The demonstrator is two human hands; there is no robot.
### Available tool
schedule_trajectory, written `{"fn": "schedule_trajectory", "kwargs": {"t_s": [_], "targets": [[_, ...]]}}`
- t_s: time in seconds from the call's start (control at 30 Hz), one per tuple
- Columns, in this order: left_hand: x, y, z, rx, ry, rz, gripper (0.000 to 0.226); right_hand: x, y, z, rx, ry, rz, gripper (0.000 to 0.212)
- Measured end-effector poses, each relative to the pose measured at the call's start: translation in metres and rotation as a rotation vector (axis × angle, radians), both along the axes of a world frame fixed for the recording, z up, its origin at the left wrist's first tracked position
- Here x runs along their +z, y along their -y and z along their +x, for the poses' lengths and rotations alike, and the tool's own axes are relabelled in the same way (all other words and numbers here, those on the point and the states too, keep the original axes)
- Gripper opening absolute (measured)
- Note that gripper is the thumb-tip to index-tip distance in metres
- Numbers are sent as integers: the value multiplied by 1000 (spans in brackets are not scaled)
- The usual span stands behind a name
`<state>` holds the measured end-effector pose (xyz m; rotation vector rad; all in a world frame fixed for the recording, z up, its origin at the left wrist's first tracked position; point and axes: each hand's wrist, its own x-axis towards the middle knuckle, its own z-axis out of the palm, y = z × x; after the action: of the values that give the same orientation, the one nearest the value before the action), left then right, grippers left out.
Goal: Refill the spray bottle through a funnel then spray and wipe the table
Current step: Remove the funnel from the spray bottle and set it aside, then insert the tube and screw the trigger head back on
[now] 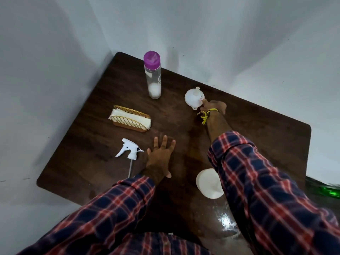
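A white funnel (193,97) lies on the dark wooden table (103,144) at the far right. My right hand (214,106) reaches out to it and pinches its rim. My left hand (159,155) rests flat on the table with fingers spread. Just left of it lies the white spray trigger head (129,149) with its dip tube, off the bottle. The white spray bottle body (208,183) stands near me, partly hidden by my right sleeve. A clear bottle with a purple cap (153,75) stands at the back.
A gold wire holder with white napkins (130,119) sits left of centre. White walls close in on the table's back and left sides. A wet shiny patch (226,221) lies on the near right of the table.
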<state>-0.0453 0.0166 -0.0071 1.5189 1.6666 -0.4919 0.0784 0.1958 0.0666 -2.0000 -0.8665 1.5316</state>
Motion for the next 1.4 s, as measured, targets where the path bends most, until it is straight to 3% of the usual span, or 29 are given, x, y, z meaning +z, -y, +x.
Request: {"fn": "schedule_trajectory", "kwargs": {"t_s": [0.1, 0.2, 0.27, 0.33, 0.5, 0.67, 0.83, 1.07, 1.23, 1.4], "targets": [[3, 3, 1, 3, -10, 31, 138, -4, 5, 11, 56, 59, -11, 39], [9, 3, 2, 7, -20, 36, 138, -1, 26, 25, -10, 193, 55, 23], [12, 2, 4, 2, -22, 15, 138, 9, 45, 36, -8, 171, 54, 19], [13, 3, 5, 5, -25, 26, 138, 15, 66, 54, 68, 178, 72, 10], [16, 19, 8, -35, -53, 105, 131, 38, 135, 103, 300, 466, 315, 16], [20, 61, 14, -63, -8, 270, 96, 35, 204, 125, 244, 484, 458, 19], [9, 123, 6, -7, 173, 385, 73, 21, 264, 118, 44, 588, 732, 18], [24, 158, -33, 186, 223, 634, 35, 15, 293, 59, 224, 617, 1024, 9], [36, 171, -69, 373, 158, 727, 30, 2, 293, 7, 390, 471, 873, 10], [29, 186, -113, 499, 115, 543, 41, -24, 288, -50, 551, 395, 619, 7]]}}
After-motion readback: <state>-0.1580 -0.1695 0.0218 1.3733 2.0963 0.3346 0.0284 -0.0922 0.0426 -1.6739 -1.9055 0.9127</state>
